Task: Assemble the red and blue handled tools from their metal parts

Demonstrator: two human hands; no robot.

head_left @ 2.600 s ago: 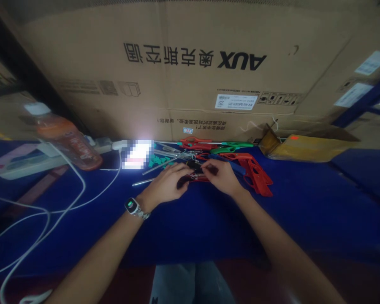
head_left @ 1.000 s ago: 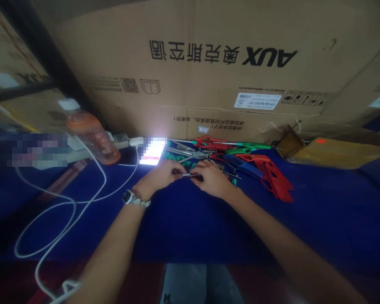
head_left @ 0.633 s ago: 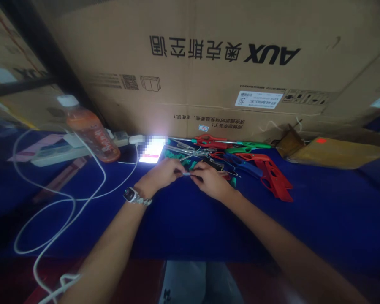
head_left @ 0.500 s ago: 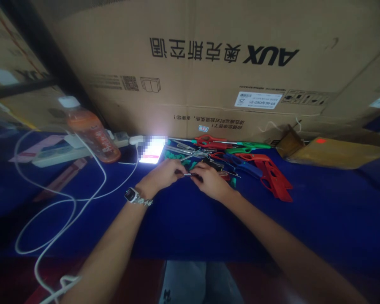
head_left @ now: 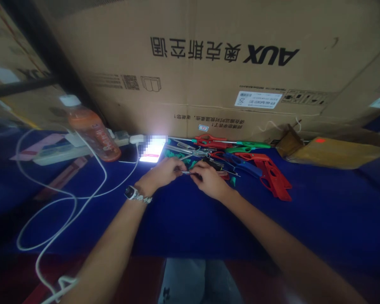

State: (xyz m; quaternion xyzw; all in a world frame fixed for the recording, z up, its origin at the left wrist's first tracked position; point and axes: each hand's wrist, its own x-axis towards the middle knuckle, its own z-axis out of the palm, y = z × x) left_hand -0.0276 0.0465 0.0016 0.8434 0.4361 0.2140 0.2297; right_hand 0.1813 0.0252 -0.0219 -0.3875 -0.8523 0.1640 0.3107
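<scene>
My left hand, with a watch on its wrist, pinches one end of a thin, pale, rod-like piece. The fingers of my right hand close on the other end, so the piece spans the small gap between both hands. Its exact kind is too small to tell. Just beyond the fingers lie thin metal rods and small green pieces. Right of my right hand are a blue lighter-shaped handle, red trigger-handle shells and a green handle. A red handle lies behind them.
A lit phone lies beyond my left hand. At the left are an orange drink bottle, a power strip and a looping white cable. A large cardboard box stands behind; a yellow packet lies at the right.
Both hands stay together over the same spot with the thin piece between them. The fingers have shifted slightly; everything on the table lies as before.
</scene>
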